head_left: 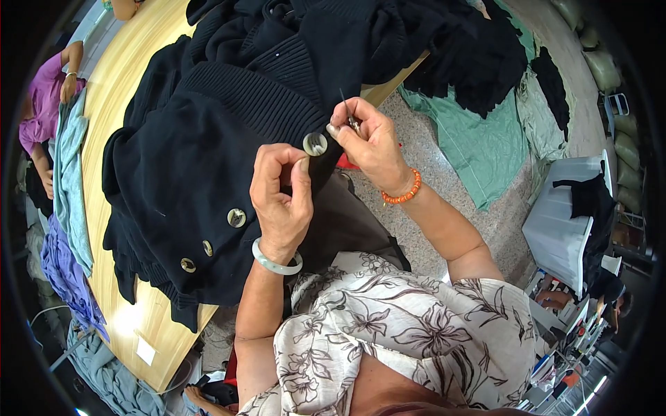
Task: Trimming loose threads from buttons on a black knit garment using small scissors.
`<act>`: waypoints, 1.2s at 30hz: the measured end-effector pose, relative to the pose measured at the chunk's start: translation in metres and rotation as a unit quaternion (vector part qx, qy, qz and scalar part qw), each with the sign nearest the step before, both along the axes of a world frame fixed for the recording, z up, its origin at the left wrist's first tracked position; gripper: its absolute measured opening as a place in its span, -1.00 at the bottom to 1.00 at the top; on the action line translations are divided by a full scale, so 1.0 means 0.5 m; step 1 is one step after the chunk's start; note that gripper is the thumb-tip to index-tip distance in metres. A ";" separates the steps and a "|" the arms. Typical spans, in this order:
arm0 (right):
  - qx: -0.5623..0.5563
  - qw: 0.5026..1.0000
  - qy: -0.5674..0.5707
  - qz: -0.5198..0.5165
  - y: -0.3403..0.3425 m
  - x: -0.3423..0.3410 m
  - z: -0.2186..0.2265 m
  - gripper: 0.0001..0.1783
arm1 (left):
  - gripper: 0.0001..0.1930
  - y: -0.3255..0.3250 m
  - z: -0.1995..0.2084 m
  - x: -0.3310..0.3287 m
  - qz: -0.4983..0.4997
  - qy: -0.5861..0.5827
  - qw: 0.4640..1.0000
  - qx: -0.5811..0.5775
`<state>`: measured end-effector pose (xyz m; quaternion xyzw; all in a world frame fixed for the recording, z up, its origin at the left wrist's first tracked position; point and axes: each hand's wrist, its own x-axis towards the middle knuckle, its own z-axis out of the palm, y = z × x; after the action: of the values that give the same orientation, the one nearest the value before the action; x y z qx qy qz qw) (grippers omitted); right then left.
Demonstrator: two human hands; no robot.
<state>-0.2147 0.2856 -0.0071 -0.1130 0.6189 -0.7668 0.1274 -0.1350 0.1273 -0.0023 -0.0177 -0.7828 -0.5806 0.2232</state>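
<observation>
A large round button [315, 144], cream and dark marbled, is pinched between the thumb and finger of my left hand [281, 187]. It stands at the edge of a black knitted garment [173, 166] with a ribbed band. Just to the right, my right hand [368, 139] is closed on a thin pointed metal tool [345, 104], its tip pointing up; its exact kind is partly hidden by my fingers. My right thumb and finger come close to the button. Lower on the garment are more marbled buttons, one large [236, 218] and two smaller [187, 265].
The garment lies on a light wooden table [114, 83], with more black clothing piled beyond. Green sheeting [479, 139] with black fabric on it covers floor at the right. A grey-white bin [565, 215] stands right. Another person in purple [45, 104] handles light blue cloth [71, 173] at the left.
</observation>
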 end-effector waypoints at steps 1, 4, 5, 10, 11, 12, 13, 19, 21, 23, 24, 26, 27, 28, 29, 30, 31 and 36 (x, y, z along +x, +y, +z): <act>-0.021 0.999 -0.035 0.012 0.007 -0.003 0.002 -0.92 | -0.91 0.000 0.002 0.004 0.009 0.009 1.000 -0.020; -0.043 0.997 -0.065 0.010 0.014 -0.008 0.013 -0.89 | -0.84 -0.002 0.030 0.035 0.017 0.040 0.993 -0.110; -0.045 0.995 -0.083 0.012 0.016 -0.009 0.015 -0.87 | -0.82 -0.004 0.036 0.052 0.018 0.040 0.991 -0.128; 0.033 0.998 0.028 -0.053 0.048 -0.037 -0.012 -0.86 | -0.76 -0.063 0.035 0.154 0.113 0.011 0.956 -0.272; 0.082 0.990 0.091 -0.075 0.049 -0.043 -0.022 -0.86 | -0.76 -0.083 0.032 0.178 0.141 0.000 0.941 -0.309; 0.140 0.977 0.128 -0.099 0.057 -0.046 -0.026 -0.86 | -0.76 -0.104 0.030 0.202 0.168 -0.025 0.929 -0.330; 0.128 0.972 0.150 -0.125 0.059 -0.049 -0.039 -0.83 | -0.75 -0.125 0.031 0.225 0.191 -0.052 0.905 -0.377; 0.196 0.954 0.194 -0.117 0.077 -0.046 -0.025 -0.84 | -0.58 -0.204 0.016 0.338 0.263 -0.102 0.844 -0.456; 0.225 0.949 0.201 -0.084 0.060 -0.025 -0.004 -0.83 | -0.55 -0.211 0.015 0.354 0.282 -0.089 0.838 -0.458; 0.264 0.942 0.203 -0.048 0.041 0.000 0.019 -0.80 | -0.55 -0.220 0.006 0.365 0.295 -0.081 0.840 -0.448; 0.268 0.937 0.224 -0.029 0.032 0.009 0.024 -0.79 | -0.55 -0.225 0.000 0.370 0.304 -0.062 0.843 -0.440; 0.286 0.922 0.261 0.007 0.019 0.030 0.038 -0.76 | -0.53 -0.232 0.002 0.380 0.337 -0.024 0.841 -0.422; 0.291 0.918 0.268 0.022 0.013 0.037 0.041 -0.80 | -0.51 -0.239 0.003 0.385 0.349 -0.019 0.839 -0.416; 0.297 0.914 0.275 0.035 0.009 0.044 0.042 -0.78 | -0.50 -0.245 0.003 0.387 0.364 -0.026 0.839 -0.403; 0.295 0.909 0.288 0.051 0.000 0.053 0.047 -0.77 | -0.49 -0.252 0.003 0.387 0.378 -0.033 0.840 -0.388; 0.303 0.901 0.303 0.070 -0.010 0.061 0.052 -0.76 | -0.48 -0.258 0.000 0.386 0.384 -0.038 0.843 -0.376; 0.311 0.892 0.317 0.088 -0.018 0.065 0.058 -0.75 | -0.48 -0.267 -0.004 0.386 0.387 -0.036 0.842 -0.373; 0.326 0.865 0.363 0.117 -0.068 0.107 0.078 -0.71 | -0.50 -0.304 -0.020 0.400 0.363 -0.026 0.880 -0.304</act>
<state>-0.1611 0.2518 0.0317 -0.4069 0.8183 -0.4058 0.0119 0.0648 -0.0245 -0.0124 0.2158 -0.8779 -0.1926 0.3816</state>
